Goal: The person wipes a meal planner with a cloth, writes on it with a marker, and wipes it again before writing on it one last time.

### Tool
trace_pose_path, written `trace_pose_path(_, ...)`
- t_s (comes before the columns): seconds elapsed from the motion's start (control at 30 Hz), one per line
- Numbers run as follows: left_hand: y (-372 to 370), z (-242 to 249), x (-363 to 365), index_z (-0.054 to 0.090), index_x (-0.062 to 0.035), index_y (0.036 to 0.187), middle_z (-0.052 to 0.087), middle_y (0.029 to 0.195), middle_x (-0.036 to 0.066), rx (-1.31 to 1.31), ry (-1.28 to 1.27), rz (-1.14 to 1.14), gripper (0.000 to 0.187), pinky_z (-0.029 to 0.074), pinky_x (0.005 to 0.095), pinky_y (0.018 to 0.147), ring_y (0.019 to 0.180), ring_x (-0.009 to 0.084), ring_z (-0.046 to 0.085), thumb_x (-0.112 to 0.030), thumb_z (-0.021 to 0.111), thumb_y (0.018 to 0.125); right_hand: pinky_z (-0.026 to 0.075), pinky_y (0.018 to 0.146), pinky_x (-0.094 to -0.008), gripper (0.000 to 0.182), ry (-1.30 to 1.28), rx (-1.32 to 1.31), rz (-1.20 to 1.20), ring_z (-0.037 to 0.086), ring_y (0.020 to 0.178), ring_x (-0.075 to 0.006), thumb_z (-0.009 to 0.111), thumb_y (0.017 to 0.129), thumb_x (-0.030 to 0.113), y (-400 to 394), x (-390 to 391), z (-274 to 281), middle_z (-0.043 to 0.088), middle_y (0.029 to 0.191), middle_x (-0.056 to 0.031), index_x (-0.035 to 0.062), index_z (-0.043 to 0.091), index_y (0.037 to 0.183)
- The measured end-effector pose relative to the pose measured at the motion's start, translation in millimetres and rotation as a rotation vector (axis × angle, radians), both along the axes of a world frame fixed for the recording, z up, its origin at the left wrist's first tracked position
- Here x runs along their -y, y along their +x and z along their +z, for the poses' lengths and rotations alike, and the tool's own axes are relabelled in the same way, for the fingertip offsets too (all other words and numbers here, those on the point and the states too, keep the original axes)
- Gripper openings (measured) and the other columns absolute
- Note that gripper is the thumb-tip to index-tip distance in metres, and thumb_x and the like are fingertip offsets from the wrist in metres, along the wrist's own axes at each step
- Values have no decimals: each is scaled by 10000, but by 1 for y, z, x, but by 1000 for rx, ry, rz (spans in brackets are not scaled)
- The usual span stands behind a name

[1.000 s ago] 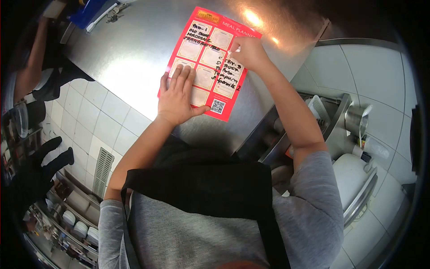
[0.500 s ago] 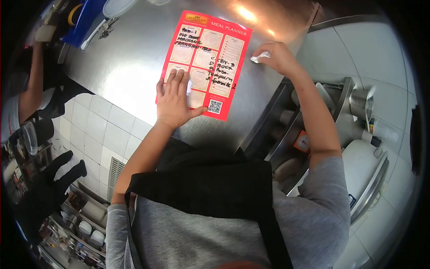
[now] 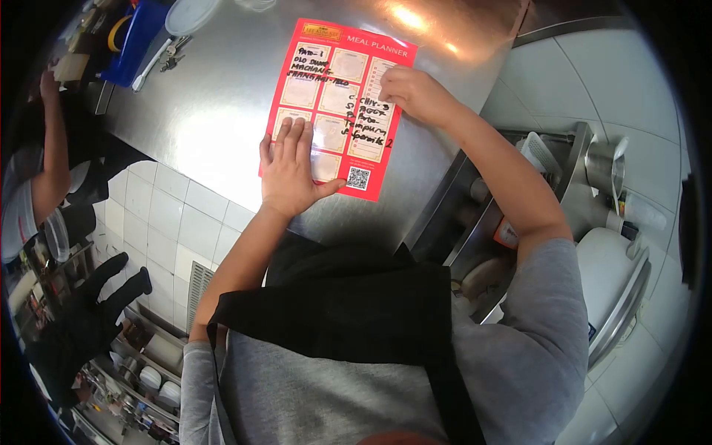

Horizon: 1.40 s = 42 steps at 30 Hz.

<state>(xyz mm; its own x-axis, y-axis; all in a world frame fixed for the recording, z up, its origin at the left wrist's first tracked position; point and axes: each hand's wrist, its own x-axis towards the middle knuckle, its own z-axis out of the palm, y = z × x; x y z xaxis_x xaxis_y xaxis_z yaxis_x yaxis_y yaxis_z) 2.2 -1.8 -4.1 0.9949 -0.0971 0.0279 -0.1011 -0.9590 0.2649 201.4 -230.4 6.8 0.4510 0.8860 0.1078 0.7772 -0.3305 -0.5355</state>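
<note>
While pressing palm-down with the left hand (image 3: 289,167), fingers straight and close together, pins the red meal planner (image 3: 337,81) flat on the steel surface (image 3: 215,89) at twelve o'clock. Covers the sheet's lower left boxes that way, thumb spread toward the QR code at the bottom corner.

Rests the right hand (image 3: 411,93) on the planner's right-hand column at one o'clock, fingers curled in and closed. Cannot tell whether anything sits inside that curl, pen or otherwise.

Shows black handwriting in the top left box and again across the middle of the right side. Leaves the other boxes in view blank.

Looks partly done, judging by the sheet alone: two patches carry entries, most boxes carry none. Gives no sure sign whether the curled hand adds marks or removes them.

Keeps a blue tray (image 3: 137,30) and a bunch of keys (image 3: 172,53) at ten o'clock on the same surface, well apart from the planner. Belongs to somebody else, the black-gloved hand (image 3: 81,311) at eight o'clock. Has a white appliance (image 3: 615,274) at four o'clock.
</note>
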Motion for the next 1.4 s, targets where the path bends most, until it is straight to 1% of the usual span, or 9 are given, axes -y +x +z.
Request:
trace_pose_path(0.13,-1,0,-1,329,-9,1423,384,1434,139,-2,-6,-7,1138,169,554,1115,1409,285,249,-769,632,632,486,786,-370,60,25,-80,-4,588,904,-283,633,795,63,4,-30,-7,601,883,-101,22,653,836)
trace_pose_path(0.33,0,2,0,328,-10,1410,394,1414,161,7,11,-1,1138,188,548,1102,1390,309,280,-764,645,619,489,763,-379,76,17,-88,0,585,869,-287,622,820,92,1,-5,-3,589,861,-106,21,649,822)
trace_pose_path(0.57,0,5,-2,346,-1,1404,409,1406,157,20,-28,0,1129,195,541,1101,1376,311,307,-757,647,620,488,737,-397,99,98,96,-15,578,832,-295,624,818,108,2,-22,-12,575,829,-112,17,607,783)
trace_pose_path(0.7,-1,4,-1,351,-3,1401,410,1405,154,19,-32,9,1122,198,536,1102,1376,308,308,-752,651,621,483,729,-388,64,-284,-125,8,585,805,-281,637,784,53,9,39,26,587,811,-105,4,607,756)
trace_pose_path(0.77,-1,3,-2,349,-3,1402,408,1407,152,15,-30,8,1123,196,534,1103,1378,306,305,-752,651,621,484,738,-362,28,-248,-214,-129,599,810,-258,646,761,12,6,57,41,601,822,-95,6,632,784)
trace_pose_path(0.9,-1,4,-1,357,-2,1395,400,1405,154,19,-41,12,1096,198,550,1101,1378,302,295,-728,664,634,481,758,-313,150,-138,-343,-337,616,830,-217,669,730,-40,-7,68,53,620,861,-73,21,677,867)
trace_pose_path(1.0,0,5,0,370,11,1381,404,1399,156,32,-48,9,1096,202,547,1096,1374,307,296,-724,675,626,481,772,-307,189,-205,-354,-395,614,861,-212,670,722,-67,-17,74,51,615,898,-66,19,679,890)
trace_pose_path(1.2,1,5,0,379,17,1370,413,1388,157,44,-56,3,1101,203,546,1092,1371,312,299,-715,693,611,481,792,-315,189,-41,-293,-412,609,903,-220,660,721,-73,-23,81,42,602,952,-60,14,650,888)
trace_pose_path(1.4,0,5,0,380,9,1370,414,1389,156,59,-69,0,1091,203,546,1093,1371,314,300,-716,691,615,483,787,-335,156,-34,-268,-454,619,884,-275,657,751,-35,-24,79,41,613,927,-94,24,641,895)
